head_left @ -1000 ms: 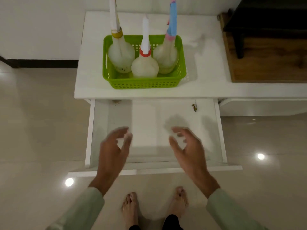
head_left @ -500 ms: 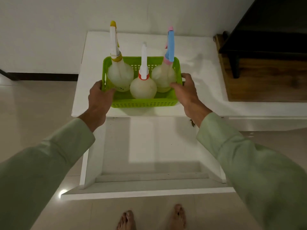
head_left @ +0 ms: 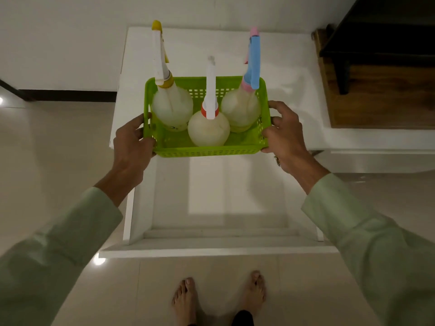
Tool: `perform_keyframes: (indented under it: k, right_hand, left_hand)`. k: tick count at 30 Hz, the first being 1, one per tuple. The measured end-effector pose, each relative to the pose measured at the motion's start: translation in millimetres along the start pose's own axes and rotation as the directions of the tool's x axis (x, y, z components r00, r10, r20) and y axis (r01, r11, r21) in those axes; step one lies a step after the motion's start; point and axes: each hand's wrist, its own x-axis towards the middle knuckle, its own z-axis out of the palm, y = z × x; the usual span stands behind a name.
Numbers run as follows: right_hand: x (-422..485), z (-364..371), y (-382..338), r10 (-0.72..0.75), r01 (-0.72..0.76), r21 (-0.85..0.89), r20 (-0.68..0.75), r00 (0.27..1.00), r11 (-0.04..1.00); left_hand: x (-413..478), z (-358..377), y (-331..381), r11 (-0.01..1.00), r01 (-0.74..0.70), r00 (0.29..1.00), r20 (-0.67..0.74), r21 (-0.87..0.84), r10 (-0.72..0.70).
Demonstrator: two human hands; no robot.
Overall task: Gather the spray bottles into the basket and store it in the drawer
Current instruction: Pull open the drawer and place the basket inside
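From the head camera, one green basket is clasped at its short ends by two hands, the left hand and the right hand, fingers curled over each rim. It holds three spray bottles, all upright: a yellow-capped bottle, a red-collared bottle and a pink-and-blue bottle. The basket sits at the front edge of the white cabinet top, above one open drawer.

The single head camera looked steeply down from standing height, close over the open drawer and white cabinet top, facing the wall.
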Motion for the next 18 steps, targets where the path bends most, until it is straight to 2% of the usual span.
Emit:
perform_keyframes:
  k: [5,10,18]
  right_hand:
    - [-51.6,-13.7,25.5,0.008,-0.009,0.035,0.028,1.000,0.999]
    - [-97.9,-20.9,60.4,0.038,-0.038,0.013,0.042,0.998,0.999]
    - [-123.3,-13.6,121.6,0.148,-0.146,-0.028,0.082,0.986,0.989]
  left_hand:
    - [-56.6,-18.6,-24.6,1.000,-0.024,0.998,0.066,-0.014,0.025]
    - [-95.9,-29.1,-57.0,0.998,0.049,0.993,0.110,-0.032,-0.046]
    - [-100.6,-16.2,-101.6,0.970,0.167,0.975,0.120,0.174,-0.189]
